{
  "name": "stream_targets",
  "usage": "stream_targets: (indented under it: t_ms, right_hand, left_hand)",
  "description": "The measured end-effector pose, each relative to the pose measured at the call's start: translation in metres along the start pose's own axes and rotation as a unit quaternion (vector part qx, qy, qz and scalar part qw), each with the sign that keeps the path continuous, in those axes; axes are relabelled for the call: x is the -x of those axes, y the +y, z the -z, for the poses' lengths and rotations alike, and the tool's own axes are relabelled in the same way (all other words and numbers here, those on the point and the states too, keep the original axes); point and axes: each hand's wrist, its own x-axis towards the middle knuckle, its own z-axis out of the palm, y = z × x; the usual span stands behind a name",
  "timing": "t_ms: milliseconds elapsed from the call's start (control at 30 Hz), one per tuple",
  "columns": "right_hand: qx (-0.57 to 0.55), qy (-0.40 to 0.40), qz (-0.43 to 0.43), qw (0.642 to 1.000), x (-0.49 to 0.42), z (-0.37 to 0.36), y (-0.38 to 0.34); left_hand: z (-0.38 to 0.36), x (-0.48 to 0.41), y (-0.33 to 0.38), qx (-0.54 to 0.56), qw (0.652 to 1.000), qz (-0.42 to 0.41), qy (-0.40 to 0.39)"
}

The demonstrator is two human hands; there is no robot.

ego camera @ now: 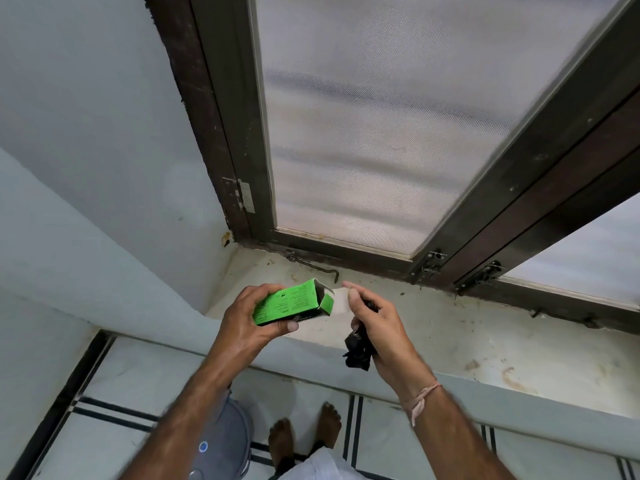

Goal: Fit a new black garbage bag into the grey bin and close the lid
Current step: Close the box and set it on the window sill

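Observation:
My left hand [249,317] grips a green carton [291,304] of garbage bags, held sideways over the window sill with its end flap open toward the right. A crumpled black garbage bag [360,348] is bunched in my right hand [377,327] and hangs below the palm; the thumb and forefinger of that hand touch the carton's white flap. The grey bin [225,441] stands on the floor below my left forearm, with its lid down and partly hidden by the arm.
A stained white sill [450,337] runs under a dark-framed mesh window [381,133] with a metal hook latch [311,265]. My bare feet [304,434] stand on white floor tiles with black stripes. A pale wall [86,133] closes the left side.

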Motion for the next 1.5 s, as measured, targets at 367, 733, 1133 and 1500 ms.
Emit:
stream_targets:
  t_ms: [367, 733, 1133, 1500]
  right_hand:
    - [0.149, -0.139, 0.067, 0.977, -0.003, -0.001, -0.031]
    - [0.199, -0.124, 0.067, 0.97, -0.013, -0.004, -0.034]
    - [0.136, -0.083, 0.06, 0.985, -0.015, -0.012, -0.014]
    - [0.142, -0.055, 0.009, 0.988, -0.028, -0.025, 0.017]
  left_hand:
    - [0.008, -0.004, 0.002, -0.021, 0.999, -0.025, -0.026]
    - [0.015, -0.009, 0.003, -0.026, 0.998, -0.047, -0.042]
    - [0.005, -0.01, 0.0, -0.086, 0.995, -0.042, -0.026]
    - [-0.007, -0.024, -0.032, -0.199, 0.979, 0.003, 0.052]
